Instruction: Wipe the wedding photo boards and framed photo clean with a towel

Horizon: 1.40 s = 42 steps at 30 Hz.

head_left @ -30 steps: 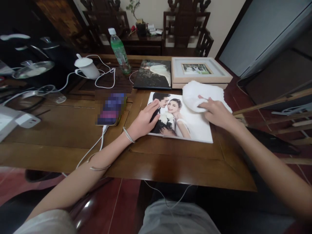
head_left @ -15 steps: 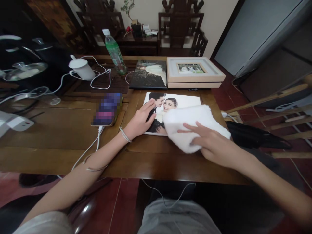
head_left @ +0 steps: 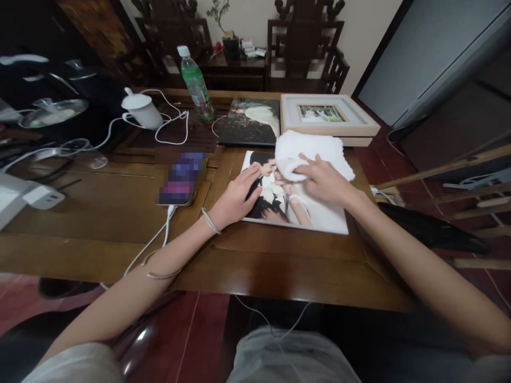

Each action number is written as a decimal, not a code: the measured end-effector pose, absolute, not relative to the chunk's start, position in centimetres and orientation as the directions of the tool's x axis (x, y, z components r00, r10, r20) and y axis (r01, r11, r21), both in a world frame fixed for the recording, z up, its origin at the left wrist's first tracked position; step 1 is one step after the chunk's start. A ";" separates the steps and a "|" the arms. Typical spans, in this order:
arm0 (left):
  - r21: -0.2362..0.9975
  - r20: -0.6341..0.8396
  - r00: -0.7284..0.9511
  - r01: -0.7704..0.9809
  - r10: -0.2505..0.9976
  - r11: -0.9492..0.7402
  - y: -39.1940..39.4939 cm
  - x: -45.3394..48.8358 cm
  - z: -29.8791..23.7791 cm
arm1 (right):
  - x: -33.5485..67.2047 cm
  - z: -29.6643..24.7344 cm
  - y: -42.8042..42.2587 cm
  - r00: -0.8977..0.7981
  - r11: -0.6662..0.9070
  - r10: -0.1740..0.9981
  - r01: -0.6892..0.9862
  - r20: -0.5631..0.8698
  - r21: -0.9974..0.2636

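A large photo print [head_left: 319, 215] of a couple lies flat on the wooden table [head_left: 255, 266]. My left hand [head_left: 235, 199] rests on its left edge, fingers stretched flat, pressing it down. My right hand [head_left: 323, 181] presses a white cloth [head_left: 311, 151] onto the upper middle of the print, fingers bent over the bunched cloth. The cloth covers the print's top right part.
Behind the print lie a dark photo panel [head_left: 251, 122] and a white framed picture [head_left: 327, 117]. A phone [head_left: 181, 178] on a white cable sits left of my left hand. A green bottle [head_left: 195, 85], a white cup [head_left: 141, 109] and tangled cables stand further back.
My right hand has carried the cloth from the print's lower right up to its upper middle. The left hand has stayed on the print's left edge.
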<state>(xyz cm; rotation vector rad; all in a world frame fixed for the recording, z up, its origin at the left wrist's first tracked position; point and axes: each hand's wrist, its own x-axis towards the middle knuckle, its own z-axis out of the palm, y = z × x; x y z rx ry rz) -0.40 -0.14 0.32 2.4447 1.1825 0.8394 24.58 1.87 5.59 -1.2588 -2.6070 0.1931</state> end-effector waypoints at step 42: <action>0.505 0.365 0.478 0.619 0.799 -0.601 0.0 -0.4 0.2 | 23.3 6.4 -10.6 -0.734 0.720 0.678 0.650 0.045 -0.241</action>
